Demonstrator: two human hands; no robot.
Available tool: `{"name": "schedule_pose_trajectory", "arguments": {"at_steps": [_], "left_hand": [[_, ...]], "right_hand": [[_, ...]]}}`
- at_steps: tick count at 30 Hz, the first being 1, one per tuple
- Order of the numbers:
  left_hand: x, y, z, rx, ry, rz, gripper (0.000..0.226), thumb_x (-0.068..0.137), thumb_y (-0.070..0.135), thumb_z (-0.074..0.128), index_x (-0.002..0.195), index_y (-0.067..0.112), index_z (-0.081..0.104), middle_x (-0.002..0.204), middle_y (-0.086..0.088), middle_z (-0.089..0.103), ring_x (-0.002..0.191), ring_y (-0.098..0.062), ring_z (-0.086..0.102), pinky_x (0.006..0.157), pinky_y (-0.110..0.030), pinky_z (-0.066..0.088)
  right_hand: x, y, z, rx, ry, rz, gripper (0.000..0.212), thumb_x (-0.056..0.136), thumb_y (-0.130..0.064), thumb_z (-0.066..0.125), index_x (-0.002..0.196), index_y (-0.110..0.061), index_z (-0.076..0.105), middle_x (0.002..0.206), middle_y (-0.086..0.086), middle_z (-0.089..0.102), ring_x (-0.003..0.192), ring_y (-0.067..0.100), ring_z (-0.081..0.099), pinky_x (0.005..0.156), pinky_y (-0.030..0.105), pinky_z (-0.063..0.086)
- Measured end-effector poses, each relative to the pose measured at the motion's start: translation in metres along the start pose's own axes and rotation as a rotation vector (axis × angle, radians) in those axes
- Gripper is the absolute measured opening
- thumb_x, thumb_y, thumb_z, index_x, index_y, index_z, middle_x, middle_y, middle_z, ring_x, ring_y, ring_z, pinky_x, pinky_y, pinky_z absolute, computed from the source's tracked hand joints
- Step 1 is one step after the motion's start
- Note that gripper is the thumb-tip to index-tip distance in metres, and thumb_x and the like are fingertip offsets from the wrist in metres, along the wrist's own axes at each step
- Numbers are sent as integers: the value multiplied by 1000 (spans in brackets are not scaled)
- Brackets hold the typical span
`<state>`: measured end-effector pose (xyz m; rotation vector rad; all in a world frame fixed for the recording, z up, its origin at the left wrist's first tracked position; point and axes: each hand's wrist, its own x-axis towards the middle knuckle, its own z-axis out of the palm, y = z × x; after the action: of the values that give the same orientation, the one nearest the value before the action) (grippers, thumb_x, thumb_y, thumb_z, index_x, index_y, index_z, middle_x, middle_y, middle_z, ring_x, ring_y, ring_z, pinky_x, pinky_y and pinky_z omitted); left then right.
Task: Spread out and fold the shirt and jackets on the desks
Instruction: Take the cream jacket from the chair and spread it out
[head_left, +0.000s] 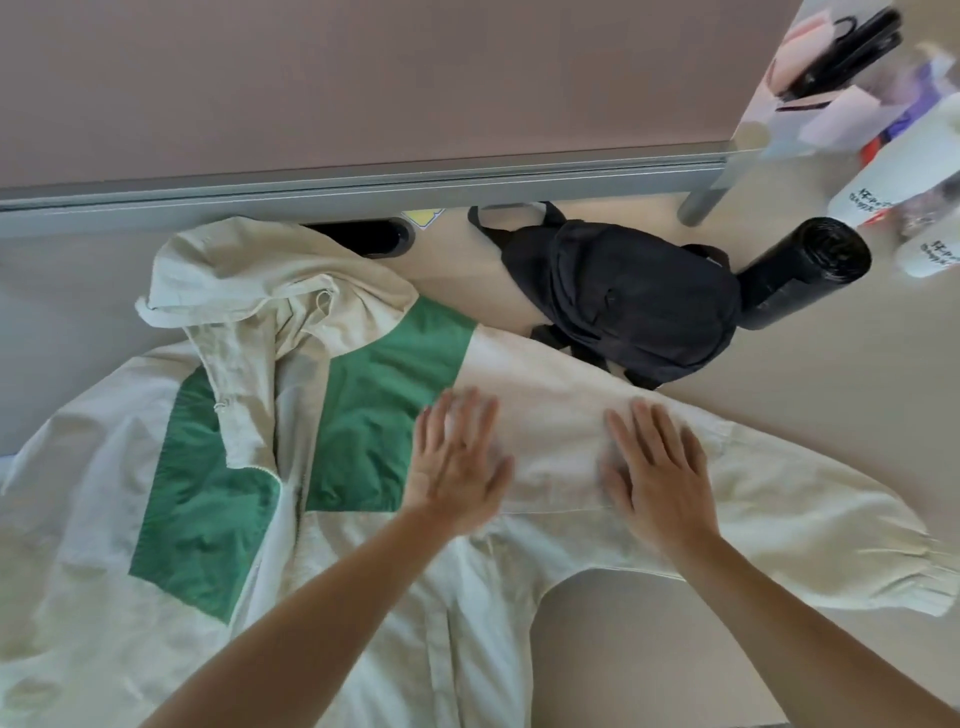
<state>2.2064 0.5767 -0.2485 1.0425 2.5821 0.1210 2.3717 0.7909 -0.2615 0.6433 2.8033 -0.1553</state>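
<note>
Pale beige desk (779, 649) fills our view, backed by a brownish partition (363, 78) with a grey rail along its foot. Spread across the desk lies a cream jacket (104, 493) with green panels on the chest, front side up, its hood (234, 280) bunched toward the partition. One sleeve (805, 525) stretches out to our right.

Both our hands lie flat on that sleeve near the shoulder, palms down, fingers straight and slightly spread, gripping nothing. Our left hand (457, 462) presses just beside the edge of the green panel; our right hand (654, 467) presses further along the sleeve, with a strip of cream cloth between the two.

Beyond the sleeve sits a black bag (634, 301), its near edge meeting the cloth; we cannot tell whether it overlaps it. A roll of black plastic (800, 270) lies just beside the bag, and white bottles (893, 171) stand at the right edge.

Our hands are slightly blurred. The jacket's far side and hem run out of view at the left and bottom, and the cuff is cut off at the right. Our forearms cover part of the body. The bottle labels and the clutter behind them are too blurred to read.
</note>
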Motion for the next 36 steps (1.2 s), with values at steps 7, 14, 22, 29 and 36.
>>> {"name": "schedule_pose_trajectory", "arguments": {"at_steps": [7,14,22,29,36], "left_hand": [[41,17,17,114,-19,-29,76,92,71,18,158,36,2,167,1,-10,152,-31,-14,122,-50,-10],[0,58,17,43,-4,-150,82,92,68,14,159,20,10,164,-17,-1,150,-39,-7,121,-54,-8],[-7,66,50,101,9,-73,81,92,69,20,159,25,16,167,-7,7,153,-35,0,122,-55,3],[-4,65,24,-22,-57,-128,84,88,67,9,159,24,2,166,-5,-12,152,-30,-15,123,-51,-2],[-126,5,36,-62,31,-441,77,92,63,23,157,21,22,161,-22,13,147,-47,11,119,-59,11]], "right_hand": [[51,40,-4,47,-20,-144,62,100,-54,16,157,-31,23,166,5,15,153,29,12,122,49,8],[-1,88,-2,104,47,286,63,97,-58,19,156,-35,26,165,10,18,152,35,11,120,58,6],[20,144,5,16,-43,237,66,92,-73,8,150,-53,-15,165,-5,-19,152,30,-14,118,64,-1],[20,116,-19,132,72,244,67,93,-57,20,150,-26,34,163,13,19,150,35,13,119,59,9],[-78,-68,9,318,243,-412,39,94,-32,46,123,-12,63,138,14,54,128,39,49,107,56,35]]}}
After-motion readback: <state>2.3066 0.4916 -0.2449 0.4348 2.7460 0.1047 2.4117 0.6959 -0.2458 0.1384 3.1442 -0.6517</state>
